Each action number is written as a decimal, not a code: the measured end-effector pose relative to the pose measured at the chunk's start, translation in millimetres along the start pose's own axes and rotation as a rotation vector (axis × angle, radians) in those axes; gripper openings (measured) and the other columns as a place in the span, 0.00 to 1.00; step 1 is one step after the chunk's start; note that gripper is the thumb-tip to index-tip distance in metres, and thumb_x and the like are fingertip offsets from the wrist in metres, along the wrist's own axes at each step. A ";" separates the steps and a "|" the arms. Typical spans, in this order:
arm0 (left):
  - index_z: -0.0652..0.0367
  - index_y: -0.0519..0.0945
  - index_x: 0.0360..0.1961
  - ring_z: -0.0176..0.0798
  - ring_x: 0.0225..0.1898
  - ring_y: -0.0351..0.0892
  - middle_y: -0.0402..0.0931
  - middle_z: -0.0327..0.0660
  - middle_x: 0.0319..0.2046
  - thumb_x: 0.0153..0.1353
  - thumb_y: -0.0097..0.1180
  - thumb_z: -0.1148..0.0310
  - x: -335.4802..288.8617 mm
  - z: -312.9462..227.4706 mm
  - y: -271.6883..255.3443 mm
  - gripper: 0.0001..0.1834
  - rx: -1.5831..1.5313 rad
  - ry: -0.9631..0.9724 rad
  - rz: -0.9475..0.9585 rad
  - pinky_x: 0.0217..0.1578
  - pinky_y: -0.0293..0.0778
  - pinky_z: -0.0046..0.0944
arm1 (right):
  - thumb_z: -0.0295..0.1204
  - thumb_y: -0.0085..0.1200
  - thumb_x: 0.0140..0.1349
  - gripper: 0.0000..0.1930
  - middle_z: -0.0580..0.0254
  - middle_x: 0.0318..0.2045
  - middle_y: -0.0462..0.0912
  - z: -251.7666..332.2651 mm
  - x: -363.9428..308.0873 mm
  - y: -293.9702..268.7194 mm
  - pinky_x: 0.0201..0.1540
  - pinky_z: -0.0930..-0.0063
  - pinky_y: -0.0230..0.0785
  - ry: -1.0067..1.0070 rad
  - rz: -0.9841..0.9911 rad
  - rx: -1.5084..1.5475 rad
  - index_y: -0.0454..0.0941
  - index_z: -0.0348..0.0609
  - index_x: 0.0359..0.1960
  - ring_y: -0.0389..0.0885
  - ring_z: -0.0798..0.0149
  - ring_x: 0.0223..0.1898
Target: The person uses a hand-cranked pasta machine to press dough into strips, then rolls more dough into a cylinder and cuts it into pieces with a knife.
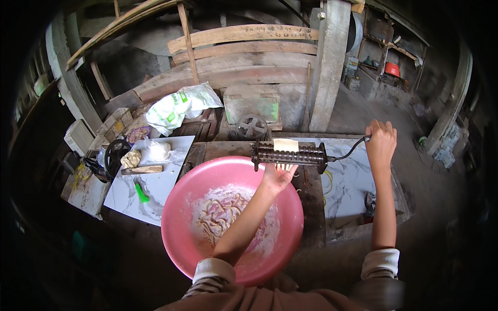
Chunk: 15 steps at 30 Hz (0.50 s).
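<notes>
A hand-cranked dough cutter [306,157] with dark ridged rollers is mounted above the far right rim of a pink basin [175,223]. A pale flat sheet of dough [285,145] stands up out of its rollers, and cut dough strips [283,167] hang below. Under these strips my left hand [277,179] is held palm up, fingers stretched out and partly hidden by the cutter. My right hand [381,144] is closed round the grip of the bent crank handle [346,155]. Floury curled strips [219,216] lie in the basin, partly behind my left forearm.
Left of the basin, a marbled board [174,182] carries a dough lump [131,158], a bag of white stuff [158,151], a wooden-handled tool [142,170] and a green tool [140,193]. Behind stand a white sack [176,110], a pulley wheel [251,127] and a concrete post [330,67].
</notes>
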State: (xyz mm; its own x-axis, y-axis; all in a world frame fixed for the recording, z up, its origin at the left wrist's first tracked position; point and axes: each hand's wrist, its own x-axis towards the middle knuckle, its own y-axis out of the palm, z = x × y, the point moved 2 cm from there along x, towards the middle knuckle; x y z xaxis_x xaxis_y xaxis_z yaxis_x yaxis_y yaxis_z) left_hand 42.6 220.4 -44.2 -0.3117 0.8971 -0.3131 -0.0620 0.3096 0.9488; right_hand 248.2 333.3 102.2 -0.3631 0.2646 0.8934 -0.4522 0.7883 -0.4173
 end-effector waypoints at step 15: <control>0.67 0.71 0.44 0.42 0.48 0.73 0.74 0.46 0.45 0.67 0.32 0.67 4.2 3.1 -4.2 0.17 -0.005 0.035 -0.019 0.54 0.68 0.44 | 0.25 0.52 0.46 0.02 0.57 0.23 0.78 3.6 -13.1 117.4 0.34 0.62 0.66 0.108 0.201 0.164 0.76 0.41 0.21 0.75 0.55 0.32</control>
State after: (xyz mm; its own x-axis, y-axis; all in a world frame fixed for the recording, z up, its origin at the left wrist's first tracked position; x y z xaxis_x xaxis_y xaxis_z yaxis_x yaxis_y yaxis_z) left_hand 44.5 223.9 -49.7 -0.3437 0.8793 -0.3296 -0.0727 0.3251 0.9429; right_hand 196.9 420.5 40.9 -0.3737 0.4717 0.7986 -0.5089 0.6155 -0.6018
